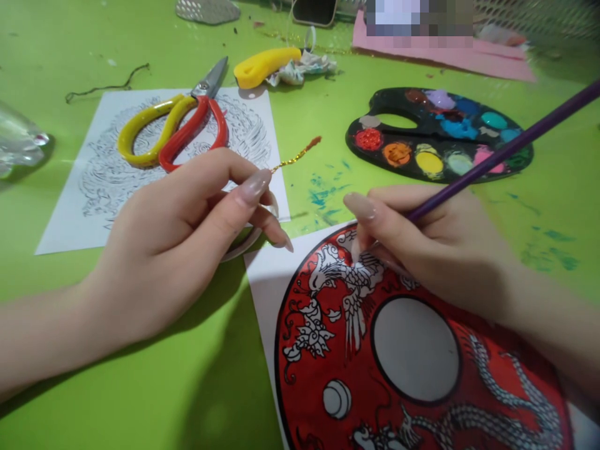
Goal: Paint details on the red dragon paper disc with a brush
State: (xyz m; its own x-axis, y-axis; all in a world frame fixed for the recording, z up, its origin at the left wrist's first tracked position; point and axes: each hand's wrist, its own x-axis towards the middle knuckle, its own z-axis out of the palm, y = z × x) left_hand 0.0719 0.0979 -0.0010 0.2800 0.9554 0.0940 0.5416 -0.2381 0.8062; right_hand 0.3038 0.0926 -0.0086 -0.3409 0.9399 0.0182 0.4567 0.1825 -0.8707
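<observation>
The right hand [435, 244] is gripping a purple paintbrush [504, 153] in closed fingers over a red dragon sheet [360, 387]; the left hand [164, 244] is curling around a pale ring [244, 245] with a gold pipe cleaner [295, 155], above the green bench [140, 375].

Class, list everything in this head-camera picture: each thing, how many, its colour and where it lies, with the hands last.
Tabletop: 1, lime green, underneath.
Paint palette: 1, black with coloured paints, upper right.
Dragon picture sheet: 1, red, black and white, lower right.
Line-drawing sheet: 1, white, left.
Scissors: 1 pair, red-and-yellow handles, on the line drawing.
Yellow-handled tool: 1, yellow, top centre.
Crumpled paper: 1, whitish, beside that tool.
Pink sheet: 1, pink, top right.
Clear plastic object: 1, clear, left edge.
Pipe cleaner: 1, gold, red tip, centre.
Paintbrush: 1, purple, right side.
Hands: 2, left at the pipe cleaner, right holding the paintbrush.
</observation>
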